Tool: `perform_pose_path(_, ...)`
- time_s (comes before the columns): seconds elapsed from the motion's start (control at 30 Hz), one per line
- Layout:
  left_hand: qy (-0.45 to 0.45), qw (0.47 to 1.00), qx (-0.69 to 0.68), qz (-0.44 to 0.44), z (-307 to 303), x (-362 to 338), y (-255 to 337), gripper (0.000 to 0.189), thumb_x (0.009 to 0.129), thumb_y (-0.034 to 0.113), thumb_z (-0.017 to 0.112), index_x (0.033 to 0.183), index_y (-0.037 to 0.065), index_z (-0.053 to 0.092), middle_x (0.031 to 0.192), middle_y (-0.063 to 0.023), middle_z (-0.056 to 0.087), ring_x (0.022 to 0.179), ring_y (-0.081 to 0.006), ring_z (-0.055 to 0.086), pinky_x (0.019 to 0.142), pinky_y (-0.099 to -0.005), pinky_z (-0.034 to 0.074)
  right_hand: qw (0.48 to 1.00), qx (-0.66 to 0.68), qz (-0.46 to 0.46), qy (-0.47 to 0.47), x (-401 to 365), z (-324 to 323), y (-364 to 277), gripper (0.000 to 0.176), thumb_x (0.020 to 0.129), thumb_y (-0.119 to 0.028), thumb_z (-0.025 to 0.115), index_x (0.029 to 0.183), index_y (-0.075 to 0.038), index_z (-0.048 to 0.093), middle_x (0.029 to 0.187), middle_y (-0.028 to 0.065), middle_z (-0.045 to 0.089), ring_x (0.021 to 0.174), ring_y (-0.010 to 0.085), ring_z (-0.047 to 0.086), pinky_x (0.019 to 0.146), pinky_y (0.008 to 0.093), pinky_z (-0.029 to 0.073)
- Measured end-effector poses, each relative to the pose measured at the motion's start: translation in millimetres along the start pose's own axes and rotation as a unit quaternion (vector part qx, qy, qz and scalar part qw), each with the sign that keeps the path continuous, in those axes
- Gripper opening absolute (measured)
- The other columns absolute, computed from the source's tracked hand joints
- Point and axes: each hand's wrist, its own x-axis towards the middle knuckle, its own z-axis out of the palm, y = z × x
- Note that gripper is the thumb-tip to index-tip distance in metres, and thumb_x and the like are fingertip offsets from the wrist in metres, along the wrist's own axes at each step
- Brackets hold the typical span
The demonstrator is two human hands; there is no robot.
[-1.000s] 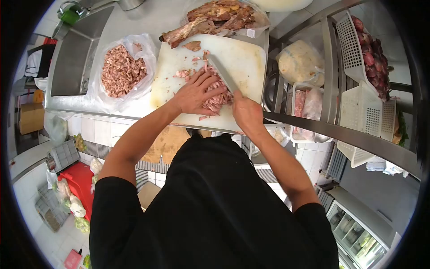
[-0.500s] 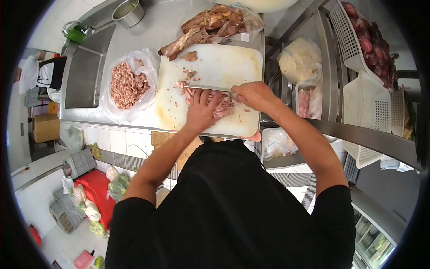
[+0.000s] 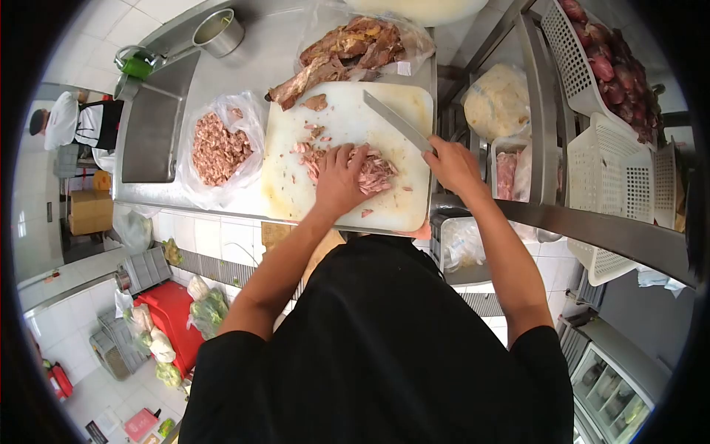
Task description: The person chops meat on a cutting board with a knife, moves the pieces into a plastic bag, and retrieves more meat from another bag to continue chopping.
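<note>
A kitchen knife [image 3: 396, 120] is in my right hand [image 3: 452, 164], its fingers wrapped around the handle. The blade points to the far left over the right part of the white cutting board [image 3: 344, 102], apart from the chopped meat [image 3: 376, 175]. My left hand [image 3: 342, 181] cups the pile of pinkish strips from above, fingers curved over it and thumb at its near side. Small scraps and a brown meat piece [image 3: 314, 102] lie farther up the board. Behind them, a large browned cut of meat [image 3: 355, 52] rests on a clear plastic bag.
Left of the board sits a plastic bag of chopped meat [image 3: 220, 148], beside a sink [image 3: 151, 137]. A metal pot [image 3: 218, 33] stands at the back. On the right, a metal rack [image 3: 543, 96] holds baskets and red onions [image 3: 614, 78]. Another person [image 3: 74, 122] is at far left.
My right hand has swung the knife off the meat, turning the blade away to the right. My left hand has shifted slightly on the pile. The whole view has tilted a little.
</note>
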Motion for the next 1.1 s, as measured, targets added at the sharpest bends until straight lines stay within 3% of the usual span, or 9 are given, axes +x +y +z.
perform_pose_path(0.07,0.05,0.996,0.026,-0.071,13.2,-2.7,11.3,0.096,0.071,0.063,0.084,0.145,0.011,0.052,0.139,-0.0204,0.052,0.134,-0.0409,0.045,0.114,-0.0604,0.032,1.0,0.013,0.012,0.024,-0.7,12.0,5.6,0.026,0.097,-0.024,0.059,0.114,-0.005,0.062,0.096,0.0247,0.071,0.094,0.0472,0.067,0.083,0.0569,0.052)
perform_pose_path(0.2,0.041,0.997,0.03,-0.058,-0.9,-1.7,15.7,0.101,0.07,0.061,0.084,0.149,0.011,0.048,0.143,-0.0225,0.049,0.134,-0.0432,0.044,0.117,-0.0614,0.028,0.998,0.02,0.05,0.031,2.2,20.5,-0.2,0.027,0.097,-0.024,0.059,0.116,-0.004,0.062,0.097,0.0271,0.071,0.097,0.0479,0.066,0.085,0.0578,0.051)
perform_pose_path(0.3,-0.032,0.997,0.04,-0.063,-20.4,-9.3,9.1,0.105,0.074,0.06,0.083,0.156,0.01,0.04,0.153,-0.0269,0.042,0.142,-0.0471,0.037,0.12,-0.0613,0.024,0.998,0.021,0.051,0.023,1.8,21.0,1.1,0.028,0.097,-0.021,0.057,0.118,-0.004,0.061,0.099,0.0272,0.071,0.1,0.0467,0.066,0.088,0.0573,0.051)
perform_pose_path(0.43,0.117,0.978,0.001,-0.173,-8.5,-31.0,-61.0,0.096,0.089,0.052,0.072,0.159,0.001,0.032,0.161,-0.0333,0.031,0.149,-0.0509,0.028,0.122,-0.0613,0.021,0.998,0.027,0.061,0.016,-0.1,21.1,-2.1,0.028,0.096,-0.019,0.056,0.119,-0.003,0.06,0.1,0.0268,0.071,0.102,0.046,0.066,0.089,0.0562,0.051)
perform_pose_path(0.57,0.116,0.984,0.009,-0.137,3.6,-7.2,-110.5,0.087,0.095,0.048,0.066,0.156,-0.004,0.034,0.16,-0.0325,0.035,0.148,-0.0509,0.03,0.123,-0.0573,0.021,0.998,0.012,0.05,0.024,2.0,28.6,0.8,0.028,0.096,-0.017,0.055,0.118,-0.002,0.06,0.101,0.0268,0.071,0.102,0.0459,0.066,0.09,0.0559,0.051)
perform_pose_path(0.63,0.063,0.987,-0.1,-0.112,3.2,10.3,-102.0,0.08,0.098,0.046,0.061,0.154,-0.006,0.037,0.157,-0.0303,0.041,0.148,-0.0496,0.033,0.125,-0.0539,0.021,0.998,0.008,0.051,0.024,1.9,28.1,-0.9,0.027,0.096,-0.017,0.054,0.118,-0.001,0.06,0.101,0.0268,0.071,0.102,0.0459,0.066,0.09,0.056,0.051)
perform_pose_path(0.8,-0.044,0.989,-0.139,-0.035,1.6,18.1,-63.0,0.081,0.091,0.05,0.066,0.149,-0.003,0.047,0.147,-0.0294,0.053,0.141,-0.046,0.045,0.12,-0.0485,0.034,0.998,0.004,0.041,0.045,3.3,31.1,4.3,0.022,0.097,-0.02,0.055,0.111,-0.004,0.06,0.096,0.0248,0.071,0.095,0.0452,0.069,0.083,0.0562,0.054)
perform_pose_path(0.93,-0.107,0.979,-0.173,-0.006,-13.8,21.2,-47.3,0.093,0.082,0.056,0.074,0.15,-0.001,0.046,0.145,-0.0293,0.054,0.139,-0.0453,0.047,0.12,-0.0498,0.033,0.998,-0.003,0.047,0.042,3.1,32.1,3.3,0.021,0.096,-0.019,0.056,0.111,-0.005,0.061,0.097,0.0252,0.071,0.096,0.0452,0.069,0.084,0.0562,0.054)
perform_pose_path(1.1,-0.147,0.988,0.014,0.048,-28.2,-5.4,-6.8,0.119,0.064,0.06,0.085,0.16,0.014,0.034,0.153,-0.0225,0.044,0.144,-0.0425,0.038,0.12,-0.0634,0.025,0.998,-0.001,0.037,0.052,-1.1,33.0,0.7,0.022,0.096,-0.018,0.055,0.111,-0.003,0.061,0.097,0.0259,0.072,0.096,0.0458,0.069,0.084,0.0562,0.054)
